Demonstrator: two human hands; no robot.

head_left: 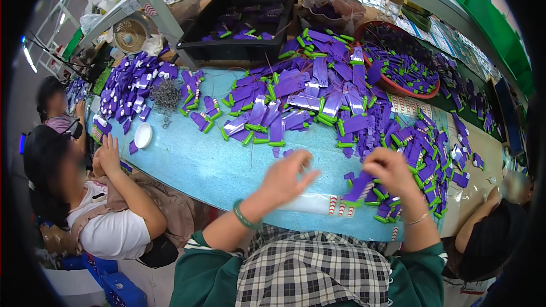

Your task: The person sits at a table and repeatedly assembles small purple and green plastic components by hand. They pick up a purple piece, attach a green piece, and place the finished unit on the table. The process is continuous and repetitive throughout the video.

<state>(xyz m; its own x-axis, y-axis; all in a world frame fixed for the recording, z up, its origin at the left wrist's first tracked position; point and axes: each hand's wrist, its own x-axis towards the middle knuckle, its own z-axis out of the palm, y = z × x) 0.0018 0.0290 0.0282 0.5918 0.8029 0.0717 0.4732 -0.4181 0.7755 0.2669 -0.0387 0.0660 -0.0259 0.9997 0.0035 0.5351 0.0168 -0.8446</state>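
My left hand (289, 177) hovers over the near part of the blue table, thumb and fingers apart, with nothing seen in it. To its right, my right hand (391, 171) is closed on a flat purple piece with a green end (359, 187), which hangs below the fingers and is slightly blurred. A clear strip with red-and-white striped stickers (341, 206) lies on the table just under that piece. Beyond both hands spreads a large heap of purple pieces with green ends (301, 91). More such pieces (421, 156) lie close beside my right hand.
A black bin (239, 51) and a red basket (392, 88) of purple parts stand at the back. Further left are a tangle of small grey parts (165, 95) and a white bowl (143, 135). Co-workers sit at the left (108, 222) and right (495, 233).
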